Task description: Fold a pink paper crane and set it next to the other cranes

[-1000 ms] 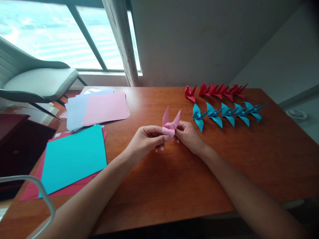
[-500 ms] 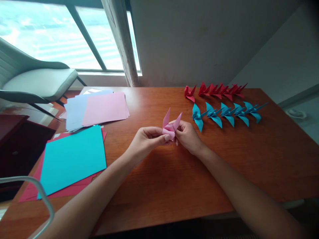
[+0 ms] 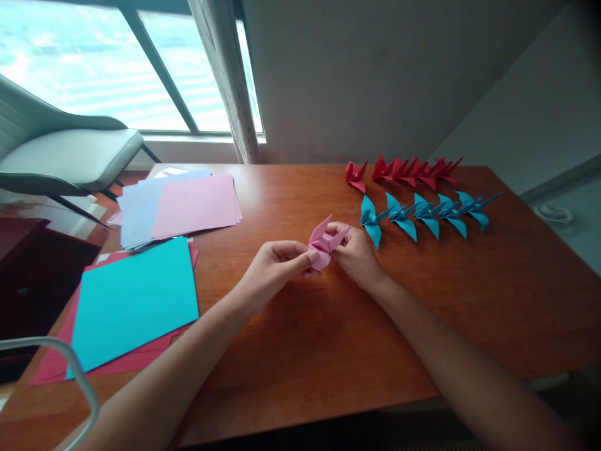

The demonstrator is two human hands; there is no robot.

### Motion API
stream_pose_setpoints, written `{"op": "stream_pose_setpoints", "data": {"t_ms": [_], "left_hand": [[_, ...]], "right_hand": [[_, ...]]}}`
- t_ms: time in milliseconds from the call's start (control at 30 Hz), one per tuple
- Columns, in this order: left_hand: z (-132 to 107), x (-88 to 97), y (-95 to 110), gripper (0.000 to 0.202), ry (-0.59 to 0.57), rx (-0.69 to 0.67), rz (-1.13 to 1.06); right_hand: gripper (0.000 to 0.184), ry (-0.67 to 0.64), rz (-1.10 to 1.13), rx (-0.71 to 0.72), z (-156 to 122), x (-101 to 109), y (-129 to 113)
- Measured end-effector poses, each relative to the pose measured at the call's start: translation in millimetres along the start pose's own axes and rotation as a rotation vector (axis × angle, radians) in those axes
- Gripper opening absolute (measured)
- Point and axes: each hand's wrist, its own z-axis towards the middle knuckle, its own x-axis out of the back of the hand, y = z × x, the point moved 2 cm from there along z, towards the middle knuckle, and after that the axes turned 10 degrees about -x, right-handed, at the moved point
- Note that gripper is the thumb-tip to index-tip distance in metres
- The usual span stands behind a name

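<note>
A pink origami crane point(image 3: 321, 248) is held between my two hands above the middle of the table. Its two pointed ends stick up and lean to the right, over a folded body. My left hand point(image 3: 283, 263) pinches the crane's near left side, thumb on top. From the right, my right hand point(image 3: 353, 252) grips it, with the fingertips partly hidden behind the paper. Beyond my right hand, a row of blue paper cranes point(image 3: 426, 216) stands on the table point(image 3: 291, 363). A row of red paper cranes point(image 3: 413, 171) stands behind the blue ones.
On the left lie pink sheets point(image 3: 197, 207) and pale blue sheets point(image 3: 136, 213). Nearer me, a turquoise sheet point(image 3: 138, 304) rests on red sheets point(image 3: 47, 366). A white cable-like loop point(image 3: 79, 369) crosses the lower left. A chair point(image 3: 70, 150) stands by the window.
The pink crane has tilted, its pointed ends swinging lower and to the right. My right hand has shifted slightly around it; the left keeps its pinch.
</note>
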Motion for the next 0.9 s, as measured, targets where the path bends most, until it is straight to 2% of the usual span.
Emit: {"op": "stream_pose_setpoints", "data": {"t_ms": [167,533,667,900], "left_hand": [[-1.5,-1.9,2.3,0.028,-0.065,-0.010,0.069],[-1.2,-0.3,1.0,0.027,-0.081,-0.030,0.077],[-0.9,0.5,-0.7,0.023,-0.055,-0.019,0.028],[-1.0,-1.3,-2.4,0.024,-0.033,0.033,-0.073]], "right_hand": [[0.009,0.005,0.069,-0.014,-0.8,0.9,0.3],[0.015,-0.015,0.284,-0.086,0.3,-0.5,0.7],[0.014,-0.004,0.273,-0.111,1.9,-1.2,2.4],[0.019,0.005,0.251,-0.061,4.6,-0.7,6.1]]}}
